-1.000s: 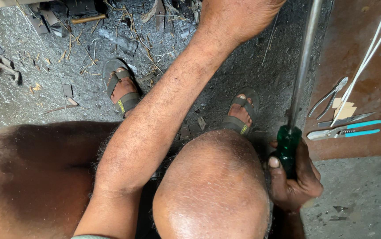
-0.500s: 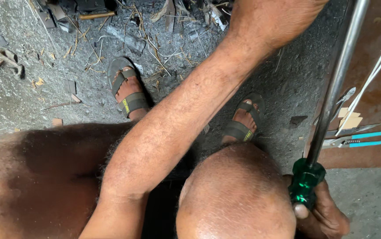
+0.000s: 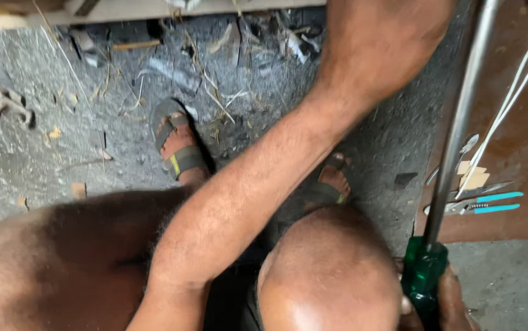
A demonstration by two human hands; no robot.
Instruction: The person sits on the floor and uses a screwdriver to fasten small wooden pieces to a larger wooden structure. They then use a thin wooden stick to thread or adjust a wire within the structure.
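1. Right hand (image 3: 442, 306) sits down at five o'clock, fingers wrapped tight around the green handle of a big screwdriver (image 3: 423, 279); only part of the hand shows at the picture's bottom edge.
2. The screwdriver's long steel shaft (image 3: 460, 122) climbs from that handle toward one o'clock and runs off the top of the view, so the tip is out of sight.
3. Left hand (image 3: 386, 37) is up at twelve to one o'clock, the forearm stretched across the middle from the lower left. Its fingers are cut off by the top edge, so I cannot tell whether they are curled on anything or spread.
4. Two bare knees fill the bottom, one at seven o'clock, one at six.
5. Below them, two sandalled feet stand on the grey dirt floor (image 3: 43, 153): the left sandal (image 3: 175, 144) near ten o'clock of centre, the right sandal (image 3: 331, 187) just beside the forearm.
6. At three o'clock, a brown board (image 3: 521, 79) lies on the ground with blue-handled pliers (image 3: 485, 202) on it, white cords (image 3: 509, 104) trailing across.
7. Scraps and splinters litter the floor at eleven o'clock.
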